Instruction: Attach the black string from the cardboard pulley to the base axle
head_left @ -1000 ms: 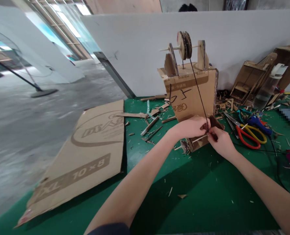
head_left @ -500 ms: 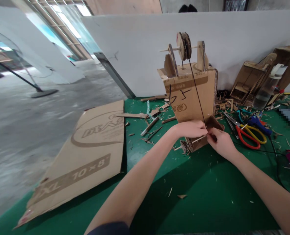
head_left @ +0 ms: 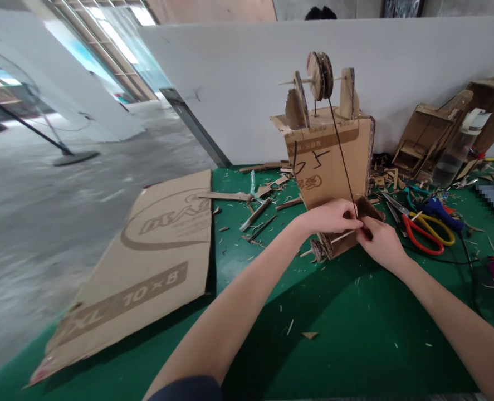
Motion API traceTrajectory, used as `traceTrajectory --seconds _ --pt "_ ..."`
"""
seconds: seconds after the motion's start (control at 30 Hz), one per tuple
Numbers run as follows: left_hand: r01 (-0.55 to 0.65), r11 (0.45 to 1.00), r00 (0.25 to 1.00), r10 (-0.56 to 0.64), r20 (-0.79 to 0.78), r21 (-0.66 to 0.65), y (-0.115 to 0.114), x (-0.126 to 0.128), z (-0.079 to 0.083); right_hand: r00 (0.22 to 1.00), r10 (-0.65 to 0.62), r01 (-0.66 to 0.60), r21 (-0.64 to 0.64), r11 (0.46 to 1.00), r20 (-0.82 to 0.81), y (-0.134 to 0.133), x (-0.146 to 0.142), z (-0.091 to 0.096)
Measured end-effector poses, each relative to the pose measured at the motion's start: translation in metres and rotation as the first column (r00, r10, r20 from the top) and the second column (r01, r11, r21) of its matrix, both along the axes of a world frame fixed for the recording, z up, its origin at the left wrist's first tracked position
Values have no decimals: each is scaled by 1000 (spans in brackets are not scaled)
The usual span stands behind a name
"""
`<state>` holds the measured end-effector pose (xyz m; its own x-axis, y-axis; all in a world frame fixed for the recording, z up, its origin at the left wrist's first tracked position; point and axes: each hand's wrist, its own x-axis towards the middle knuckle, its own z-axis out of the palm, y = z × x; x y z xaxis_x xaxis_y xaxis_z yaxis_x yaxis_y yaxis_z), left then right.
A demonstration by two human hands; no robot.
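A cardboard box model (head_left: pixel 334 161) stands on the green table. On its top, two cardboard posts carry a cardboard pulley wheel (head_left: pixel 321 76) on a thin stick. A dark string (head_left: pixel 342 146) runs from the wheel down to my hands at the model's low front tray (head_left: pixel 338 248). My left hand (head_left: pixel 333 216) pinches the string near its lower end. Fingertips of my right hand (head_left: pixel 378 239) are closed beside it at the same spot, and the string's end is hidden between them. A wooden stick (head_left: pixel 343 236) crosses the tray just below my fingers.
A large flat cardboard sheet (head_left: pixel 146 262) lies to the left, overhanging the table edge. Cardboard scraps (head_left: pixel 257 214) litter the table. To the right are scissors (head_left: pixel 424 234), a blue glue gun (head_left: pixel 441 213), a clear bottle (head_left: pixel 459 147) and another cardboard model (head_left: pixel 426 133). A white partition (head_left: pixel 238 83) stands behind.
The cardboard model has shifted slightly to the right, its wheel with it. Both hands have moved a little right, still together at the string's lower end.
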<state>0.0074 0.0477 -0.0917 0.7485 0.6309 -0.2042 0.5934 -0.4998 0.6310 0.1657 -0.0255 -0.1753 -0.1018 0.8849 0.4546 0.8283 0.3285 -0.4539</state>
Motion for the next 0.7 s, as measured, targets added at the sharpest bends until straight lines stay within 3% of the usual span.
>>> traceTrajectory --seconds 0.07,0.2,0.23,0.37,0.43,0.53,0.63,0.7 --pt "30 999 998 -29 -56 18 -3 0 2 1000 -4 4 -4 1000 12 0 1 1" --pt "118 962 966 -54 -252 247 -14 1 19 998 37 -36 -24 999 52 -2 4 4" --pt "151 955 958 -79 -275 254 -16 0 23 996 46 -44 -31 999 73 -3 5 5" --pt "225 974 956 -216 -196 21 -15 -5 34 994 38 -34 -37 999 101 -5 5 6" --pt "208 978 967 -206 -152 -1 -13 -8 36 996 31 -30 -20 999 83 -4 4 5" --pt "150 978 976 -123 -180 144 -15 -9 37 996 36 -36 -2 999 82 -3 5 3" --pt "92 941 979 -26 -203 324 -22 -9 41 996 40 -41 6 999 86 -3 6 2" --pt "100 942 984 -45 -174 320 -24 -9 45 996 45 -47 13 999 79 -3 6 2"
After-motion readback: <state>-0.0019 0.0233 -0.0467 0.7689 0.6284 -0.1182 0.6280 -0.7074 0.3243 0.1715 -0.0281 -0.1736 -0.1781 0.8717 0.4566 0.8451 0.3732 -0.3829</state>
